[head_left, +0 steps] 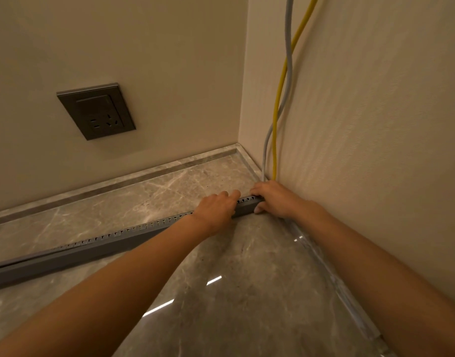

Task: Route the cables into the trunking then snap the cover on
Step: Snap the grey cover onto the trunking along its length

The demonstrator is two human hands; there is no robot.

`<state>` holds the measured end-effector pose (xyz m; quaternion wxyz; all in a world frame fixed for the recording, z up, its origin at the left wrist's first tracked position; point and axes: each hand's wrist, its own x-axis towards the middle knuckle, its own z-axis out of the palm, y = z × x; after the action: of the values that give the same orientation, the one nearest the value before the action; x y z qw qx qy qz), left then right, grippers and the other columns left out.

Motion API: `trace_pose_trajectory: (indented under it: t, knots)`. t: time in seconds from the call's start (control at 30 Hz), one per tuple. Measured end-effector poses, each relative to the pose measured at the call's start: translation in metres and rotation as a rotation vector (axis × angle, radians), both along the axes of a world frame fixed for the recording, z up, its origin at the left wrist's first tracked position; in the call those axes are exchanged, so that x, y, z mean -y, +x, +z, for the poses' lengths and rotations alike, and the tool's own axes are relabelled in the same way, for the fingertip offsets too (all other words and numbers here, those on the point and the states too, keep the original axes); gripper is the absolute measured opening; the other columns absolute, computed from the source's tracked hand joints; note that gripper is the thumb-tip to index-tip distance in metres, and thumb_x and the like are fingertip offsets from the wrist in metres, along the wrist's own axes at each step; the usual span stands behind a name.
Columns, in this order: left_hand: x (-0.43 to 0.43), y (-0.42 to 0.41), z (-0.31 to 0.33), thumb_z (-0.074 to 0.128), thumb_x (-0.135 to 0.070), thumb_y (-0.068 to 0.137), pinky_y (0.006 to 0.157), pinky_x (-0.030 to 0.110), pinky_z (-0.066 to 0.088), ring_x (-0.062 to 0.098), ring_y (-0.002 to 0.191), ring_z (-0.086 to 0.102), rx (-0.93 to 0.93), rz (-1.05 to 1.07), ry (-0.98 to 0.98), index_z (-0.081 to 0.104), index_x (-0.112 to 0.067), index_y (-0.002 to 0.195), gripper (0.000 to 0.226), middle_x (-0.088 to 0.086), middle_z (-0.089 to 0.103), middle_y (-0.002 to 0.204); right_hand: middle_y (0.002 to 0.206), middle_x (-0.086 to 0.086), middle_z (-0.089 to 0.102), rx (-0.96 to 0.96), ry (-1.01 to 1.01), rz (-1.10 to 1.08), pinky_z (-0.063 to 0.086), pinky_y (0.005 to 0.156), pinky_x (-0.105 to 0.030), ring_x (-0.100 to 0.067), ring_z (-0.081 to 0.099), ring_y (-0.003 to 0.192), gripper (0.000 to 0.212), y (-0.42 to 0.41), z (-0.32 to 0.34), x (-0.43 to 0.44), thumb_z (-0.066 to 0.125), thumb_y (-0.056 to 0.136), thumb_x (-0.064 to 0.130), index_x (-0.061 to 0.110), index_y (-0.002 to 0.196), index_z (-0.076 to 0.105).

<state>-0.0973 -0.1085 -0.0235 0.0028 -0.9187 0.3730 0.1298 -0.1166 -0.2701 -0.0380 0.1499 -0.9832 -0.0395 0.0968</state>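
A long grey slotted trunking (97,247) lies on the marble floor, running from the left edge to the right wall. A yellow cable (279,99) and a grey cable (287,60) hang down the right wall and drop behind my right hand at the trunking's end. My right hand (275,199) grips that end, fingers over the top and thumb on the front face. My left hand (217,207) rests on top of the trunking just left of it, fingers pressing on the slotted edge. Whether a cover is fitted cannot be told.
A dark wall socket (96,110) sits on the back wall, left of the corner. Marble skirting (118,181) lines the back wall and more skirting (350,292) lines the right wall. The glossy marble floor (234,292) reflects ceiling lights.
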Motion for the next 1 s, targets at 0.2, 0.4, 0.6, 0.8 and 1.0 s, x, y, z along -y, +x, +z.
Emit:
trace_pose_trajectory:
  t: [0.2, 0.4, 0.6, 0.8, 1.0]
  knots:
    - [-0.003, 0.000, -0.007, 0.042, -0.018, 0.097, 0.086, 0.043, 0.047, 0.036, 0.105, 0.056, -0.008, -0.015, -0.065, 0.028, -0.016, 0.138, 0.043, 0.019, 0.053, 0.122, 0.107, -0.016, 0.062, -0.033, 0.040, 0.003, 0.043, 0.087, -0.036, -0.029, 0.056, 0.102, 0.025, -0.001, 0.000, 0.002, 0.068, 0.079, 0.014, 0.002, 0.100, 0.064]
    - [0.004, 0.002, -0.003, 0.046, -0.018, 0.095, 0.091, 0.040, 0.045, 0.033, 0.111, 0.053, -0.001, 0.066, 0.013, 0.049, -0.005, 0.128, 0.035, 0.018, 0.051, 0.125, 0.108, -0.016, 0.063, -0.027, 0.032, -0.020, 0.043, 0.088, -0.035, -0.028, 0.057, 0.103, 0.026, -0.003, -0.002, -0.002, 0.066, 0.081, 0.013, 0.003, 0.104, 0.063]
    - [0.006, -0.005, -0.002, 0.046, -0.014, 0.094, 0.089, 0.040, 0.046, 0.033, 0.109, 0.054, 0.045, 0.082, -0.025, 0.055, -0.002, 0.121, 0.030, 0.018, 0.053, 0.121, 0.110, -0.015, 0.062, 0.017, 0.017, -0.019, 0.043, 0.089, -0.036, -0.028, 0.056, 0.102, 0.029, -0.007, -0.003, -0.002, 0.067, 0.079, 0.012, 0.002, 0.106, 0.063]
    - [0.004, -0.006, -0.006, 0.045, -0.013, 0.094, 0.087, 0.038, 0.046, 0.032, 0.107, 0.054, 0.083, 0.043, -0.029, 0.056, -0.001, 0.118, 0.028, 0.017, 0.055, 0.119, 0.106, -0.017, 0.063, 0.008, 0.038, -0.040, 0.044, 0.088, -0.037, -0.029, 0.057, 0.099, 0.021, -0.011, -0.002, -0.005, 0.064, 0.080, 0.009, 0.002, 0.100, 0.065]
    - [0.000, -0.002, -0.008, 0.045, -0.017, 0.096, 0.088, 0.038, 0.045, 0.031, 0.111, 0.052, 0.047, 0.033, -0.046, 0.050, -0.003, 0.123, 0.032, 0.016, 0.051, 0.123, 0.116, -0.015, 0.058, -0.009, -0.004, -0.070, 0.045, 0.095, -0.038, -0.028, 0.054, 0.106, 0.027, -0.012, 0.000, -0.010, 0.065, 0.081, 0.010, 0.003, 0.106, 0.062]
